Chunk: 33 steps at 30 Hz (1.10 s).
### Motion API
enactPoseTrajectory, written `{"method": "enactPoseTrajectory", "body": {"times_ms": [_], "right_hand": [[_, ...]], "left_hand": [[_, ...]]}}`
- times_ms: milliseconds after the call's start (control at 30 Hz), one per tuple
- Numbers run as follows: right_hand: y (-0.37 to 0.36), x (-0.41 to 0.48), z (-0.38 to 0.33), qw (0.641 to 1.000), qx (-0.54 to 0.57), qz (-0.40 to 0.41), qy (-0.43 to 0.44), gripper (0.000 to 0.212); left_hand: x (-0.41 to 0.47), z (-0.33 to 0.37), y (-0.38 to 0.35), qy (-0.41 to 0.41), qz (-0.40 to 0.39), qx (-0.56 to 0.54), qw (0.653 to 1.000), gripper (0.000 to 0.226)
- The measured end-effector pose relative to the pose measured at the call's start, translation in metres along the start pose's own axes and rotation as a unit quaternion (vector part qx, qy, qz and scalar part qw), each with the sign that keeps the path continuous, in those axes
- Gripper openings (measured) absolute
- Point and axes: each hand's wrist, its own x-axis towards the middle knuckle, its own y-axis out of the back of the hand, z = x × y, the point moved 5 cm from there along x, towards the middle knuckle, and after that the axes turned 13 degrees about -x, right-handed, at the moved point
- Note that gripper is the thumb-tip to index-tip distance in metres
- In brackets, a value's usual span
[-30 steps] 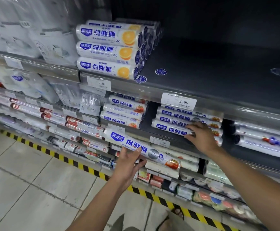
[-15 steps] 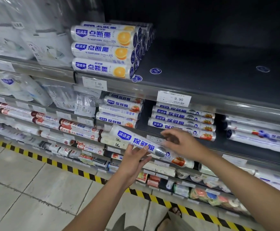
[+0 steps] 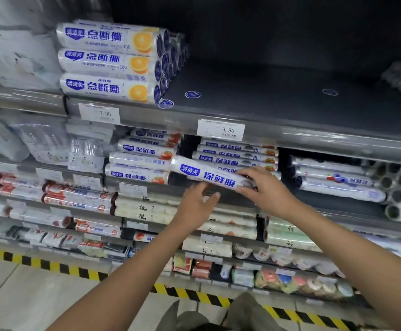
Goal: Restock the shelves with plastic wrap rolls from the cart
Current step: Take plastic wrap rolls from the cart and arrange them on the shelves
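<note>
Plastic wrap roll update: it's now up at the front edge of the second shelf, tilted, with its left end in front of the dark gap between the two stacks and its right end low against the matching stack under the 9.90 tag.

A second ago it hung lower, down in front of the shelf below, and only the left hand was carrying it, while the right hand lay flat on that stack. So basically a handover just happened. The right hand now has its fingers curled over the roll's right end and is gripping it. The left hand has loosened, fingers spread and fairly straight just under the roll. It's too blurry to say if it's touching or only hovering.

My read: the lift is done and this is the placing step. The roll isn't resting on the shelf yet, and it needs levelling to sit parallel with the others. That stack looks pretty full at the front, so it could slide off if it's just pushed on top. Cart's not in shot, so no idea how many are left.
</note>
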Motion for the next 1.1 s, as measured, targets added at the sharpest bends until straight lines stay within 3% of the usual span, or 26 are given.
{"method": "enactPoseTrajectory", "body": {"times_ms": [100,267,600,1100], "right_hand": [[0.003,0.010,0.021,0.999,-0.021,0.025,-0.014,0.048],[-0.003,0.032,0.054,0.997,-0.040,0.064,-0.026,0.045],[-0.012,0.092,0.118,0.988,-0.117,0.080,-0.068,0.044],[-0.043,0.184,0.156,0.990,-0.090,0.054,-0.099,0.034]], "left_hand": [[0.016,-0.014,-0.007,-0.173,-0.001,0.277,0.945,0.055],[0.043,-0.045,-0.019,-0.208,-0.034,0.390,0.896,0.060],[0.072,-0.073,-0.032,-0.260,0.022,0.433,0.863,0.057],[0.073,-0.078,-0.033,-0.344,0.095,0.451,0.818,0.050]]}}
